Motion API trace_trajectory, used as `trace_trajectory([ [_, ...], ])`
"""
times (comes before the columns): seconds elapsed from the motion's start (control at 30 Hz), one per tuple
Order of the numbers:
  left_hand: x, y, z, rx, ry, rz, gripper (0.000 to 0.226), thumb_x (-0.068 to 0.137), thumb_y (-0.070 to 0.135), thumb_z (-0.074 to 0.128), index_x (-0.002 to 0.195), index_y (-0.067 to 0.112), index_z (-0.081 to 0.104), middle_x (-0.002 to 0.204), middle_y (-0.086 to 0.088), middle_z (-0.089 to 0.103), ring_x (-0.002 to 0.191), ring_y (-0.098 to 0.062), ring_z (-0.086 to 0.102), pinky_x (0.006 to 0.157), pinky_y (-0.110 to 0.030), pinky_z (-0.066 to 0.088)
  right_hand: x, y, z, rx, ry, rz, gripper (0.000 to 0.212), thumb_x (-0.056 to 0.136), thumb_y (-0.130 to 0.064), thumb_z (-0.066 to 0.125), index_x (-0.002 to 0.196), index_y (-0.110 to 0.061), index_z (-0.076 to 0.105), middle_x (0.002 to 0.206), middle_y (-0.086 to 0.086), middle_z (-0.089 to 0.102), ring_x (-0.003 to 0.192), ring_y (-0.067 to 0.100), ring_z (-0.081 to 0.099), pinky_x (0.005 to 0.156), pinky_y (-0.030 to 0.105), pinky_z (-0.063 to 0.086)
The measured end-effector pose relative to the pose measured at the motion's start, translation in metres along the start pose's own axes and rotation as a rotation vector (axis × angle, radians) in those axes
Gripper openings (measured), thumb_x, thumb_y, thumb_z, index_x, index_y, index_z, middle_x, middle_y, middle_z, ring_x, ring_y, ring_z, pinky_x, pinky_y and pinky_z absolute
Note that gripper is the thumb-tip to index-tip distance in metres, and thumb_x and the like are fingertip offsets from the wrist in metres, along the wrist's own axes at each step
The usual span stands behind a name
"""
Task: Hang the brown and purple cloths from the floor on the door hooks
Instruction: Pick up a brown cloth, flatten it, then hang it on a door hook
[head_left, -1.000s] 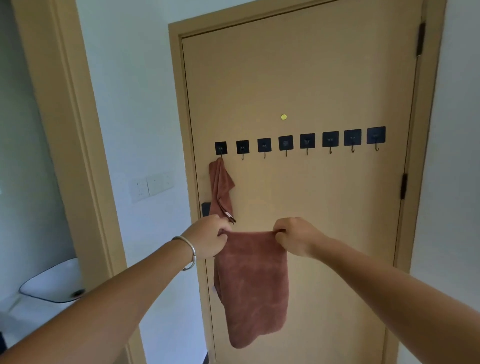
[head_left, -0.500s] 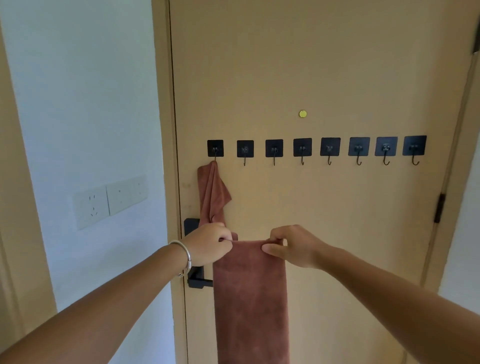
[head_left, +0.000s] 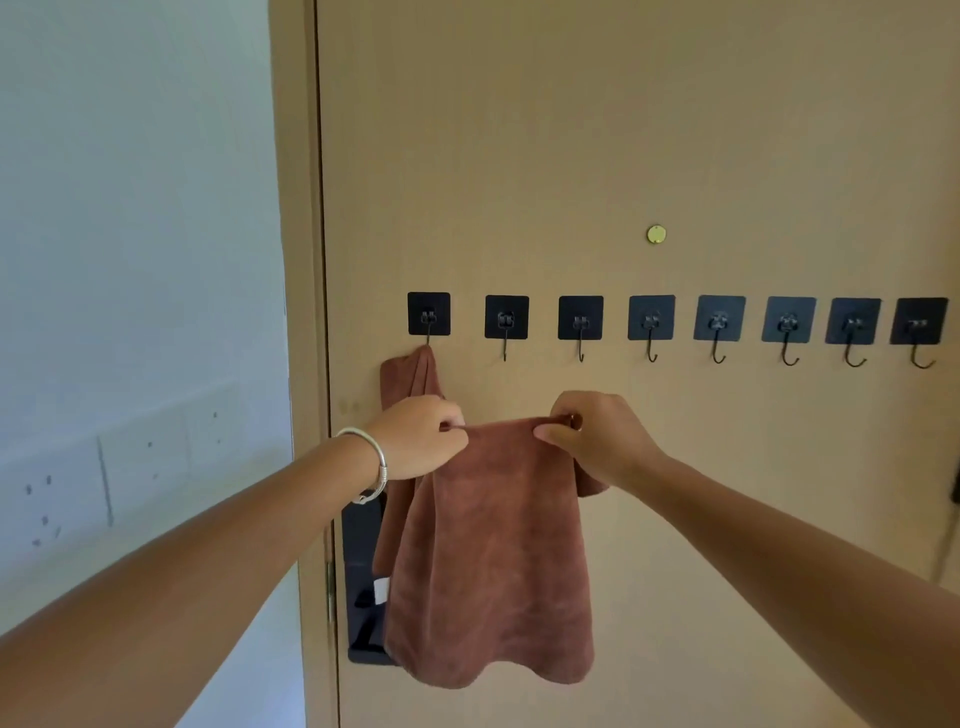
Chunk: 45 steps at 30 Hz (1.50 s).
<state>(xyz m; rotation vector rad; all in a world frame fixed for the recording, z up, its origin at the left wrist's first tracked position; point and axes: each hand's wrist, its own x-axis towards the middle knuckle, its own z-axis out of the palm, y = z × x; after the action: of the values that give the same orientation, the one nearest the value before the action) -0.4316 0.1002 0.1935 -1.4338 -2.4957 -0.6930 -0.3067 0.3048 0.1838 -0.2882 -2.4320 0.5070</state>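
A brown cloth hangs flat in front of the tan door, stretched by its top edge between both hands. My left hand pinches the top left corner and my right hand pinches the top right corner, just below the row of black hooks. Another brown cloth hangs from the leftmost hook, partly hidden behind my left hand. The second hook and third hook are bare, right above the held cloth. No purple cloth is in view.
Several more bare black hooks run to the right along the door. A black door handle plate sits behind the cloth at the door's left edge. White wall sockets are on the wall to the left. A small brass disc is above the hooks.
I have come closer to the door and both hands have raised the stretched cloth toward the hook row. The grip of both hands is unchanged.
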Motion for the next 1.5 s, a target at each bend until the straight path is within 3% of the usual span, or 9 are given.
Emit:
trace_trajectory([
  [0.23, 0.077, -0.015, -0.009, 0.026, 0.123, -0.115, 0.029, 0.089, 0.036, 0.047, 0.064, 0.022, 0.048, 0.066, 0.006, 0.051, 0.062, -0.014, 0.048, 0.067, -0.034, 0.045, 0.072, 0.026, -0.007, 0.097, 0.034, 0.005, 0.012, 0.086, -0.033, 0.068, 0.077, -0.028, 0.062, 0.08, -0.007, 0.064, 0.073, 0.014, 0.063, 0.065, 0.03, 0.054],
  [0.4, 0.133, -0.023, -0.007, -0.001, 0.201, -0.144, 0.036, 0.087, 0.036, 0.051, 0.057, 0.019, 0.044, 0.06, 0.005, 0.048, 0.059, -0.014, 0.047, 0.06, -0.031, 0.038, 0.121, 0.045, -0.004, 0.099, 0.052, -0.059, 0.016, 0.085, -0.034, 0.066, 0.073, -0.031, 0.056, 0.076, -0.013, 0.059, 0.073, 0.003, 0.055, 0.057, 0.02, 0.036],
  [0.5, 0.151, -0.033, -0.004, 0.023, 0.27, -0.161, 0.046, 0.088, 0.044, 0.052, 0.053, 0.018, 0.039, 0.053, 0.004, 0.039, 0.052, -0.014, 0.039, 0.056, -0.031, 0.032, 0.145, 0.048, 0.003, 0.12, 0.091, -0.059, 0.016, 0.084, -0.035, 0.067, 0.073, -0.029, 0.057, 0.075, -0.012, 0.061, 0.073, 0.003, 0.055, 0.058, 0.021, 0.039],
  [0.6, 0.167, -0.046, -0.003, 0.038, 0.34, -0.187, 0.049, 0.089, 0.047, 0.053, 0.052, 0.018, 0.038, 0.052, 0.004, 0.039, 0.052, -0.014, 0.04, 0.055, -0.031, 0.031, 0.164, 0.045, 0.016, 0.025, 0.162, -0.083, 0.016, 0.085, -0.036, 0.063, 0.075, -0.026, 0.056, 0.072, -0.008, 0.061, 0.069, 0.012, 0.058, 0.059, 0.03, 0.047],
  [0.73, 0.182, -0.049, 0.0, 0.145, 0.448, -0.19, 0.047, 0.087, 0.049, 0.052, 0.05, 0.021, 0.043, 0.056, 0.005, 0.048, 0.054, -0.015, 0.049, 0.05, -0.029, 0.032, 0.176, 0.039, 0.03, -0.18, 0.274, -0.178, 0.015, 0.088, -0.031, 0.055, 0.077, -0.023, 0.049, 0.069, -0.004, 0.056, 0.065, 0.02, 0.055, 0.054, 0.03, 0.042],
  [0.9, 0.193, -0.047, 0.004, 0.365, 0.431, -0.149, 0.036, 0.088, 0.053, 0.046, 0.063, 0.027, 0.052, 0.072, 0.007, 0.058, 0.066, -0.015, 0.055, 0.054, -0.028, 0.039, 0.182, 0.04, 0.033, -0.33, 0.297, -0.227, 0.012, 0.091, -0.027, 0.051, 0.082, -0.019, 0.049, 0.074, -0.001, 0.058, 0.066, 0.023, 0.056, 0.058, 0.033, 0.045],
  [1.13, 0.188, -0.049, 0.011, 0.488, 0.443, -0.037, 0.038, 0.091, 0.048, 0.045, 0.066, 0.021, 0.056, 0.07, 0.005, 0.057, 0.067, -0.02, 0.057, 0.061, -0.033, 0.047, 0.18, 0.043, 0.035, -0.468, 0.291, -0.226, 0.015, 0.094, -0.033, 0.053, 0.089, -0.019, 0.051, 0.081, -0.001, 0.06, 0.071, 0.022, 0.057, 0.059, 0.033, 0.042],
  [1.3, 0.182, -0.052, 0.033, 0.583, 0.419, -0.004, 0.043, 0.092, 0.054, 0.037, 0.065, 0.023, 0.048, 0.074, 0.003, 0.052, 0.065, -0.019, 0.051, 0.054, -0.031, 0.034, 0.162, 0.047, 0.058, -0.513, 0.281, -0.215, 0.018, 0.096, -0.035, 0.049, 0.093, -0.018, 0.053, 0.086, 0.0, 0.058, 0.074, 0.023, 0.058, 0.054, 0.03, 0.034],
  [1.5, 0.18, -0.047, 0.058, 0.366, 0.38, 0.084, 0.026, 0.095, 0.041, 0.037, 0.079, 0.024, 0.049, 0.083, 0.003, 0.054, 0.076, -0.022, 0.056, 0.06, -0.032, 0.038, 0.146, 0.046, 0.082, -0.298, 0.353, -0.208, 0.019, 0.096, -0.03, 0.047, 0.096, -0.016, 0.059, 0.091, 0.002, 0.052, 0.08, 0.022, 0.05, 0.059, 0.031, 0.035],
])
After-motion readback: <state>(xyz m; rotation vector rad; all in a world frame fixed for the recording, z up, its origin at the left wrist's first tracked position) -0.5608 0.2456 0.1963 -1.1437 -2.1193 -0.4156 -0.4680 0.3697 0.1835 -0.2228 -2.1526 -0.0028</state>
